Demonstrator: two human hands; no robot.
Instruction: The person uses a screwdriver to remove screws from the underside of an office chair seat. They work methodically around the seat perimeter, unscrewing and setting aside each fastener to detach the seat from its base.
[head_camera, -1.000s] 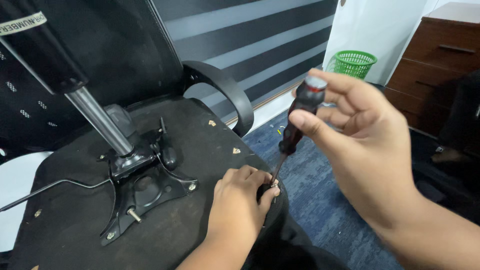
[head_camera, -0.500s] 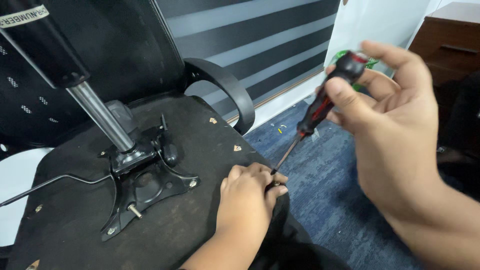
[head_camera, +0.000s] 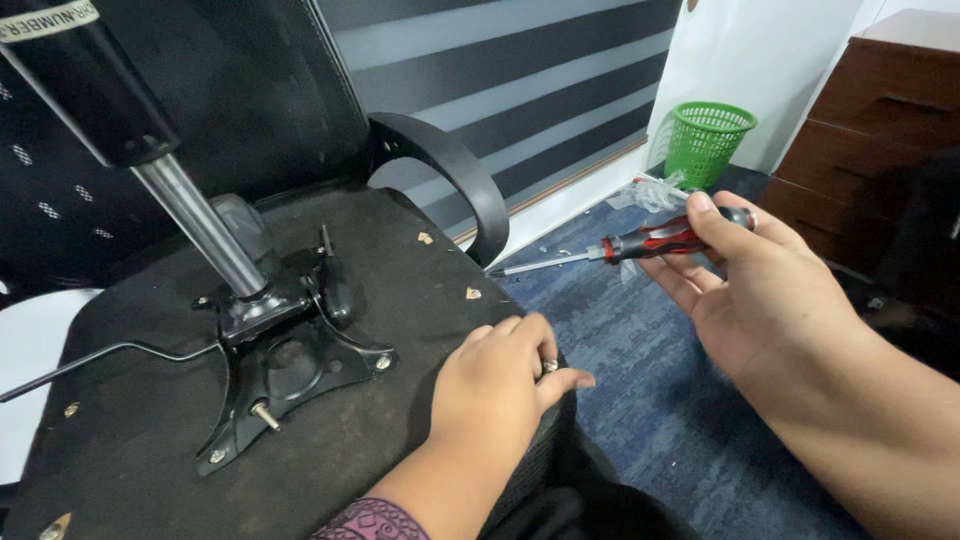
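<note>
Screwdriver: I see a red-and-black-handled screwdriver (head_camera: 640, 243) lying nearly level in the air above the blue carpet, off the right edge of the upturned chair seat; its metal shaft points left toward the armrest, the tip just short of it.
Right hand: my right hand (head_camera: 760, 290) is clasped on the screwdriver handle, thumb laid over the top, fingers curled beneath; the grip is firm on the handle only, the shaft is free.
Left hand: my left hand (head_camera: 495, 390) rests palm-down on the right edge of the seat underside, fingers bent over the rim. A small bright metal part (head_camera: 549, 367) shows between the fingertips; I cannot tell whether it is pinched or only touched.
Seat underside: the black fabric-covered seat underside (head_camera: 150, 450) faces up and carries everything else. Small brass-coloured fittings sit on it near the right edge and at the near left corner.
Mounting plate: a black metal mounting plate (head_camera: 290, 375) sits at the middle of the seat underside, with screws at its arms and a short stud near its lower left arm.
Gas cylinder: a chrome gas cylinder (head_camera: 200, 230) rises tilted from the plate toward the upper left, ending in a black sleeve.
Lever: a thin black lever rod (head_camera: 100, 355) runs from the plate toward the left edge.
Armrest: a black curved armrest (head_camera: 455, 180) arches off the far right corner of the seat.
Surroundings: a green mesh wastebasket (head_camera: 708, 140) stands on the floor against the white wall, well apart from the chair; a brown wooden drawer unit (head_camera: 860, 130) stands to its right.
</note>
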